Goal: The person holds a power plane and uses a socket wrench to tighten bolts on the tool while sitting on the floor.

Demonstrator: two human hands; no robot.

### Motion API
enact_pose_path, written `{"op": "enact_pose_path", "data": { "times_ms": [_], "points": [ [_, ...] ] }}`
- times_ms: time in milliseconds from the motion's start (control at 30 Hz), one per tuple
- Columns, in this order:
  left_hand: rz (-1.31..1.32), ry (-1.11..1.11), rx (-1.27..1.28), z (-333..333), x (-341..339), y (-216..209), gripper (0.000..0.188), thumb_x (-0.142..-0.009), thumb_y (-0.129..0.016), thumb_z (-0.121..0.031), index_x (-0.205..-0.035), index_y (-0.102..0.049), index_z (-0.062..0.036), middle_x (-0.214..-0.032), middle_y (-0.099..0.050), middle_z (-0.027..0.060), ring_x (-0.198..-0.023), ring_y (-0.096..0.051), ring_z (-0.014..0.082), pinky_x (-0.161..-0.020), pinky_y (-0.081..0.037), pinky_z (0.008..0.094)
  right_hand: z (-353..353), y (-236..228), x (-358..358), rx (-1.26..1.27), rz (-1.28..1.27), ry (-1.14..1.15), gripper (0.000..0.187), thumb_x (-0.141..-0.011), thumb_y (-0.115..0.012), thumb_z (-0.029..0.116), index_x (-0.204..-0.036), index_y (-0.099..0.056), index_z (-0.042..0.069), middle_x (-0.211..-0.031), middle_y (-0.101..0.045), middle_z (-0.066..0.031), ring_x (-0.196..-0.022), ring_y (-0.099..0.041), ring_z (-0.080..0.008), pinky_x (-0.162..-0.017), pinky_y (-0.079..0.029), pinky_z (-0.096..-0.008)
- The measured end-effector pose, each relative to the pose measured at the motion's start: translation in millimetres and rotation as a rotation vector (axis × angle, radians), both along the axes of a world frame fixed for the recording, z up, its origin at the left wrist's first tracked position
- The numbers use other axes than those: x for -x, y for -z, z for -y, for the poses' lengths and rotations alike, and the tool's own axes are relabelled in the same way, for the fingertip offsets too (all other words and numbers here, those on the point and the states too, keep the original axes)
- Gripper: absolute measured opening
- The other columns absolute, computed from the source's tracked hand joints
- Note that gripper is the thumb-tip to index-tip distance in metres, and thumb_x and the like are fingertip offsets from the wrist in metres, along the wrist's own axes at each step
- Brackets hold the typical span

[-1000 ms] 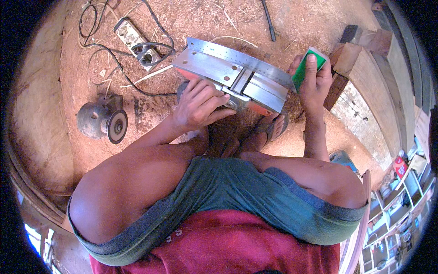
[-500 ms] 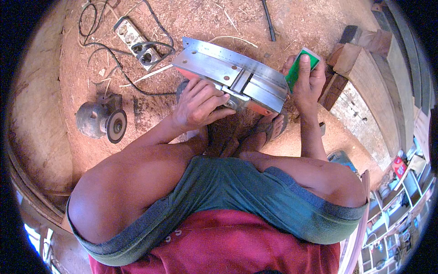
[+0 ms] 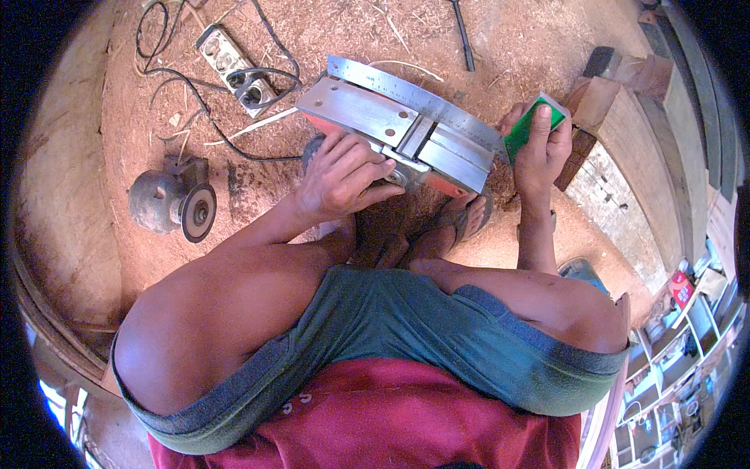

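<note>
An electric hand planer (image 3: 355, 107) is held with its flat metal sole facing up and its blade slot showing across the middle. My left hand (image 3: 341, 176) is closed around the near side of its body. In my right hand (image 3: 541, 152), a try square with a green stock (image 3: 521, 137) is gripped, the thumb lying along the stock. Its long steel ruled blade (image 3: 422, 98) reaches left along the far edge of the sole, on edge; whether it touches the metal along its length I cannot tell.
A bench grinder-like motor with a disc (image 3: 198, 213) stands on the sawdust-covered floor at left. Beyond it lie a power strip (image 3: 234, 69) and looping black cable. Timber beams (image 3: 625, 133) are stacked at right. A dark rod (image 3: 464, 39) lies at the far side.
My right hand has moved slightly to the right and down, taking the square with it; the blade's left end has shifted right and up. My left hand and the planer stay nearly still.
</note>
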State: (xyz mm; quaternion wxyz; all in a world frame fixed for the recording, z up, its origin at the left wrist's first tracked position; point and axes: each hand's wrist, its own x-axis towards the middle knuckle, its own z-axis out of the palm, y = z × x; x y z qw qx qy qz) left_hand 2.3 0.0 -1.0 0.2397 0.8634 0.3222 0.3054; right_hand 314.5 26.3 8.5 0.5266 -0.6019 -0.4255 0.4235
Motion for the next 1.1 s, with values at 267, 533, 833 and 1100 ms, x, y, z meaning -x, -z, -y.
{"op": "enact_pose_path", "data": {
  "times_ms": [267,533,833,1100],
  "points": [
    [-0.013,-0.010,0.008,0.9,1.0,-0.5,0.042,-0.074,-0.095,-0.028,-0.104,-0.077,-0.0062,-0.095,-0.067,0.0054,-0.094,-0.067,0.0276,-0.088,-0.051,0.0440,-2.4,2.4,1.5,0.034,-0.046,-0.030,0.026,-0.117,-0.051,0.029,-0.111,-0.056,0.005,-0.085,-0.069,-0.0101,-0.071,-0.067,-0.0166,-0.065,-0.057,-0.0326],
    [0.006,-0.003,0.012,-0.2,-0.4,-2.2,0.041,-0.075,-0.094,-0.027,-0.104,-0.077,-0.0061,-0.095,-0.067,0.0055,-0.093,-0.067,0.0273,-0.086,-0.052,0.0432,-2.0,10.5,-0.3,0.018,-0.037,-0.043,0.028,-0.116,-0.054,0.031,-0.109,-0.058,0.004,-0.086,-0.071,-0.0085,-0.070,-0.069,-0.0149,-0.062,-0.057,-0.0304],
    [0.007,-0.006,0.007,-1.0,-1.4,-3.2,0.042,-0.073,-0.095,-0.028,-0.102,-0.076,-0.0053,-0.095,-0.068,0.0053,-0.092,-0.067,0.0280,-0.085,-0.052,0.0431,-2.9,6.6,4.4,0.058,-0.022,-0.035,0.025,-0.117,-0.050,0.028,-0.117,-0.055,0.004,-0.086,-0.067,-0.0121,-0.072,-0.065,-0.0176,-0.066,-0.056,-0.0335],
    [0.002,0.001,0.017,-0.2,0.4,-0.9,0.043,-0.073,-0.096,-0.028,-0.103,-0.076,-0.0036,-0.095,-0.068,0.0060,-0.092,-0.067,0.0281,-0.086,-0.052,0.0440,-4.9,8.6,1.7,0.043,0.008,-0.075,0.025,-0.118,-0.049,0.028,-0.112,-0.054,0.004,-0.084,-0.067,-0.0127,-0.072,-0.066,-0.0183,-0.066,-0.056,-0.0341]
  ]
}}
